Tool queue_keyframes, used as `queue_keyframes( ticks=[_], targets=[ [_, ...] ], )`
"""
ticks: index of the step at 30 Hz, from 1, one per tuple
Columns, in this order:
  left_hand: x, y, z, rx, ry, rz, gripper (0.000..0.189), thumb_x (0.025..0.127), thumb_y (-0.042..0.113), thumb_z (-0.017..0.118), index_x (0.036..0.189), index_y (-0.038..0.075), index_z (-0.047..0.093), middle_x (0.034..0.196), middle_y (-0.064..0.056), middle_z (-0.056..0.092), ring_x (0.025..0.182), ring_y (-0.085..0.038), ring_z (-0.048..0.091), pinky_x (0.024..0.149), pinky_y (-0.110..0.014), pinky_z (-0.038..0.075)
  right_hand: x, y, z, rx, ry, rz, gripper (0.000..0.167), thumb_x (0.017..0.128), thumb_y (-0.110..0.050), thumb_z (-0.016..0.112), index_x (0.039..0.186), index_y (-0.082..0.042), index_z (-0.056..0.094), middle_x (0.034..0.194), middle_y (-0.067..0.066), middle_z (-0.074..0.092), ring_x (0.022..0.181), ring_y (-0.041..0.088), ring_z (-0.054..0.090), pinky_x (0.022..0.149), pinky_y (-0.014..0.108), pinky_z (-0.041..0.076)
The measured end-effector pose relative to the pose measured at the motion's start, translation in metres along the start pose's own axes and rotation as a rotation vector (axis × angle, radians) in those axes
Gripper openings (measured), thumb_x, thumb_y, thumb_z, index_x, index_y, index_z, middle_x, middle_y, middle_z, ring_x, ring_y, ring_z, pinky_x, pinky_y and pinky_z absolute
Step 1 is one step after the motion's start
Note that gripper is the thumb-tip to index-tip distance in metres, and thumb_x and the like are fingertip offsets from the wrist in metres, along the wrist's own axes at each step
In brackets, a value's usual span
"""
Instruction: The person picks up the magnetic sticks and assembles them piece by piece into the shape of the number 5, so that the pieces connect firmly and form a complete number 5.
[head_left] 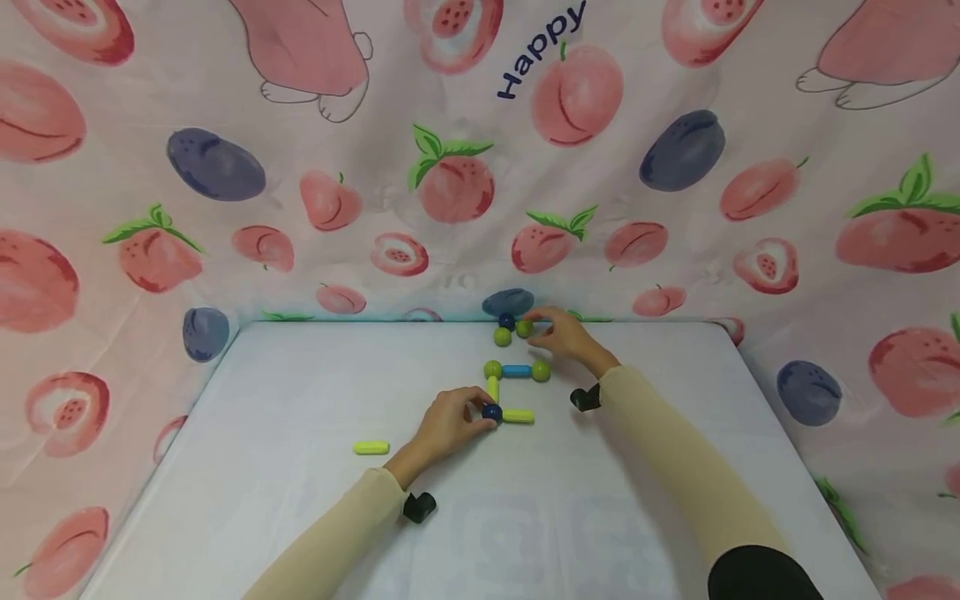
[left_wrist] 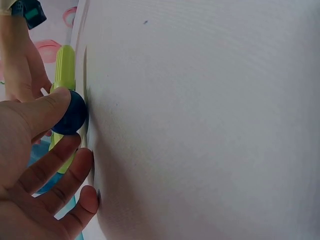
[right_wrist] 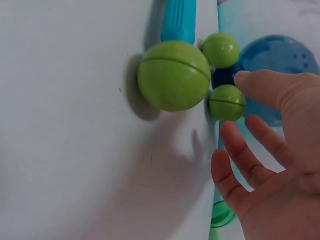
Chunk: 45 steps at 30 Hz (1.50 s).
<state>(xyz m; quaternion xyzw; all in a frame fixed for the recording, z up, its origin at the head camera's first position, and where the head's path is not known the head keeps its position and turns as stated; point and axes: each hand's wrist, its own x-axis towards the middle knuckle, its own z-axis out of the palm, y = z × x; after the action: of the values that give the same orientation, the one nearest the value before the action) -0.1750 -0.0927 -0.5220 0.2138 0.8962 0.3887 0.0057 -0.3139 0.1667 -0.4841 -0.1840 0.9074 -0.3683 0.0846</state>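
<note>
We see the left hand (head_left: 452, 419) pinching a dark blue ball (head_left: 492, 413) between thumb and forefinger, the ball right at the fingertips and low against the white table (head_left: 247, 500). From that ball one yellow-green rod (head_left: 518, 416) points right, while a second yellow-green rod (head_left: 492, 389) runs away from us to a green corner ball (head_left: 492, 369); a blue rod (head_left: 516, 371) reaches from there to a green end ball (head_left: 541, 371). Beyond these, the right hand (head_left: 567, 335) has its thumb and fingers about a far green ball (head_left: 523, 328), which sits just at their tips; we cannot tell whether they have closed on it. Close by that ball we find a navy ball (head_left: 507, 322) and another green ball (head_left: 502, 337), both near the table's far edge. To the left of the left hand, well apart from the joined pieces, lies a loose yellow-green rod (head_left: 371, 447).
</note>
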Motion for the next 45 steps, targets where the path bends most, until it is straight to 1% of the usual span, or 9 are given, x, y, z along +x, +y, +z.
queue_keyframes(
  ticks=[3, 5, 12, 15, 19, 23, 29, 37, 45],
  targets=[
    [0.000, 0.000, 0.000, -0.001, -0.001, 0.003, 0.026, 0.088, 0.020, 0.084, 0.112, 0.015, 0.074, 0.098, 0.004, 0.072, 0.073, -0.009, 0.056, 0.065, -0.025, 0.046, 0.005, 0.004, 0.001, 0.011, 0.003, 0.009, 0.045, 0.093, -0.007, 0.074, 0.136, -0.006, 0.062, 0.139, 0.017, 0.058, 0.125, 0.036, 0.056, 0.101, 0.049, 0.049],
    [0.000, 0.000, 0.000, -0.005, -0.003, 0.003, 0.027, 0.088, 0.020, 0.084, 0.112, 0.015, 0.074, 0.098, 0.003, 0.072, 0.073, -0.009, 0.056, 0.065, -0.025, 0.046, 0.007, 0.006, 0.002, 0.013, 0.004, 0.008, 0.044, 0.092, -0.006, 0.074, 0.135, -0.005, 0.062, 0.137, 0.017, 0.059, 0.129, 0.035, 0.054, 0.103, 0.050, 0.047],
    [0.000, 0.001, -0.001, -0.012, -0.001, 0.011, 0.026, 0.088, 0.019, 0.084, 0.111, 0.014, 0.074, 0.099, 0.002, 0.073, 0.073, -0.009, 0.056, 0.065, -0.025, 0.046, 0.016, 0.013, 0.005, 0.037, -0.002, 0.017, 0.043, 0.092, -0.002, 0.073, 0.134, -0.003, 0.061, 0.138, 0.018, 0.056, 0.130, 0.037, 0.052, 0.108, 0.052, 0.043],
    [0.001, 0.000, -0.001, -0.002, 0.004, 0.007, 0.026, 0.087, 0.020, 0.085, 0.111, 0.015, 0.074, 0.098, 0.003, 0.073, 0.073, -0.009, 0.056, 0.065, -0.026, 0.046, 0.020, 0.013, 0.006, 0.037, -0.012, 0.035, 0.044, 0.092, -0.002, 0.073, 0.134, -0.004, 0.061, 0.140, 0.017, 0.056, 0.132, 0.037, 0.052, 0.108, 0.052, 0.042],
    [0.001, -0.001, 0.000, 0.010, 0.010, 0.005, 0.026, 0.087, 0.020, 0.085, 0.110, 0.016, 0.074, 0.097, 0.004, 0.072, 0.072, -0.009, 0.055, 0.063, -0.025, 0.046, 0.025, 0.014, 0.007, 0.045, -0.024, 0.065, 0.043, 0.093, -0.003, 0.073, 0.134, -0.006, 0.062, 0.141, 0.016, 0.057, 0.132, 0.036, 0.054, 0.106, 0.051, 0.045],
    [0.001, 0.000, 0.000, 0.004, 0.011, 0.003, 0.025, 0.087, 0.019, 0.085, 0.110, 0.016, 0.074, 0.097, 0.004, 0.072, 0.072, -0.011, 0.056, 0.063, -0.026, 0.045, 0.028, 0.016, 0.008, 0.040, -0.032, 0.069, 0.041, 0.094, -0.003, 0.072, 0.134, -0.005, 0.062, 0.141, 0.017, 0.056, 0.131, 0.036, 0.054, 0.104, 0.051, 0.047],
    [0.001, 0.000, 0.000, 0.003, 0.011, 0.001, 0.025, 0.087, 0.020, 0.085, 0.110, 0.016, 0.074, 0.097, 0.004, 0.072, 0.073, -0.013, 0.058, 0.063, -0.026, 0.045, 0.030, 0.018, 0.010, 0.047, -0.025, 0.086, 0.039, 0.094, -0.004, 0.071, 0.132, -0.006, 0.063, 0.141, 0.017, 0.057, 0.131, 0.036, 0.055, 0.106, 0.052, 0.045],
    [0.000, -0.001, 0.000, -0.004, 0.006, -0.003, 0.025, 0.088, 0.020, 0.084, 0.111, 0.016, 0.074, 0.098, 0.004, 0.072, 0.073, -0.011, 0.056, 0.063, -0.025, 0.045, 0.029, 0.017, 0.011, 0.048, -0.018, 0.093, 0.038, 0.094, -0.003, 0.071, 0.131, -0.005, 0.063, 0.141, 0.017, 0.057, 0.131, 0.036, 0.055, 0.105, 0.051, 0.046],
    [0.000, -0.001, 0.000, 0.002, 0.009, -0.003, 0.026, 0.088, 0.021, 0.084, 0.111, 0.016, 0.074, 0.097, 0.005, 0.072, 0.072, -0.009, 0.055, 0.063, -0.025, 0.045, 0.027, 0.012, 0.012, 0.028, -0.007, 0.126, 0.037, 0.096, -0.006, 0.071, 0.131, -0.007, 0.063, 0.140, 0.016, 0.057, 0.130, 0.035, 0.055, 0.106, 0.051, 0.044]
  ],
)
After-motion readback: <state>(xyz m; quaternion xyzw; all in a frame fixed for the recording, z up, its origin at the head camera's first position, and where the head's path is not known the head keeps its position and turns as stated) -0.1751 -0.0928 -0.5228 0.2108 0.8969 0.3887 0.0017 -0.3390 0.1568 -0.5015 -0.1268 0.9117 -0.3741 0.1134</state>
